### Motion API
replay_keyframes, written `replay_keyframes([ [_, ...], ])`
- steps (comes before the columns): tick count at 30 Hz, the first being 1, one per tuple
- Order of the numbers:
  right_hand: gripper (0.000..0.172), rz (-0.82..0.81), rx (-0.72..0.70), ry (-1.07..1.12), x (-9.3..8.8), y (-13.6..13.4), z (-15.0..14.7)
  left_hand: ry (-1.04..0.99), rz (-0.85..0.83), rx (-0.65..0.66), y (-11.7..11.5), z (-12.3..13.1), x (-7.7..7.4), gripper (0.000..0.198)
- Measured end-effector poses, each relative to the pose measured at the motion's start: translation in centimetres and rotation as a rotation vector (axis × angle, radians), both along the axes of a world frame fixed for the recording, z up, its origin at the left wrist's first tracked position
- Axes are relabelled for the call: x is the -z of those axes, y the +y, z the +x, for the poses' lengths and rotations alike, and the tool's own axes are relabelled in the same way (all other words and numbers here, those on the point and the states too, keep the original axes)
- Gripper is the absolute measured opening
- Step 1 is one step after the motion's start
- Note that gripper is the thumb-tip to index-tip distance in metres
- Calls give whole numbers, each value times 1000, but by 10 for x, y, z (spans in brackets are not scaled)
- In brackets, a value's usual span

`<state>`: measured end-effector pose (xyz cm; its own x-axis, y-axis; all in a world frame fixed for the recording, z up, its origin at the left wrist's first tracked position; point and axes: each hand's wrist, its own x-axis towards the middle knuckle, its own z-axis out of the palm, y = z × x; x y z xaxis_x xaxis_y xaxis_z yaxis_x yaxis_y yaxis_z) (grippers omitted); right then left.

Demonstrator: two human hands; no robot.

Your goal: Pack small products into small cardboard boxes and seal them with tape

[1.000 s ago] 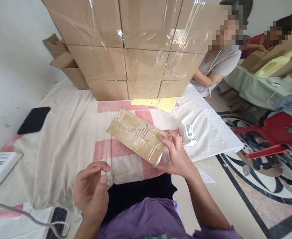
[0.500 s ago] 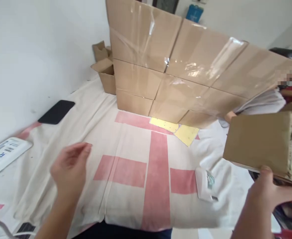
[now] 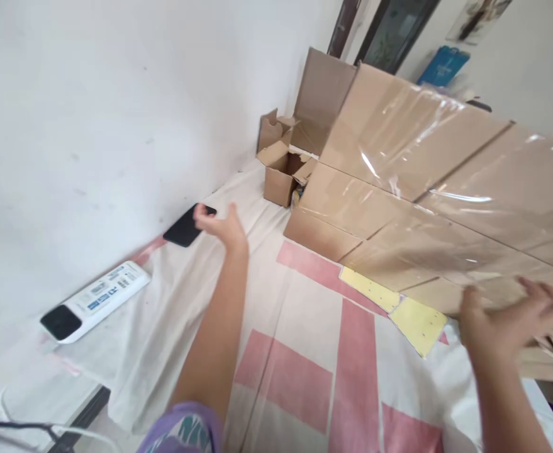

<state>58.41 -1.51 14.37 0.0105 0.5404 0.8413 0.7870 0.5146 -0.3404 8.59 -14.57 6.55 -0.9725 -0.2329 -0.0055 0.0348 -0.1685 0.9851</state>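
L hand (image 3: 224, 230), fingers apart, is over the black pad (image 3: 180, 233) on the counter (image 3: 304, 308), can't tell if touching; R hand (image 3: 502, 324) is spread, empty afaict, by the boxes (image 3: 380, 126). Those look sealed w/ clear film (image 3: 460, 196), but a small box (image 3: 279, 187) is open, so imo partly done.

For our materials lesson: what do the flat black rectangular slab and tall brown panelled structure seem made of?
Flat black slab: perhaps smooth plastic or glass (even dark face); blur leaves it open.

Tall brown structure: likely matt cardboard (plain panels, straight seams) under glossy clear film or tape (bright streaks).
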Motion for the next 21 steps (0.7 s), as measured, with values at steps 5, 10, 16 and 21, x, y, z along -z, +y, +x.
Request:
replay_keyframes([
  [5, 33, -197, -607, -104, 23, -56, -224, 297, -576, 644, 102, 8, 35, 102],
  [10, 65, -698, -912, 343, 75, -49, -397, 369, -739, 679, 149, -8, 63, 106],
  [16, 83, -678, -614, 602, 116, 32, -483, 394, -678, 646, 163, -31, 70, 89],
  [21, 81, -656, -581, 624, 136, 66, -482, 310, -636, 732, 163, -36, 67, 93],
])
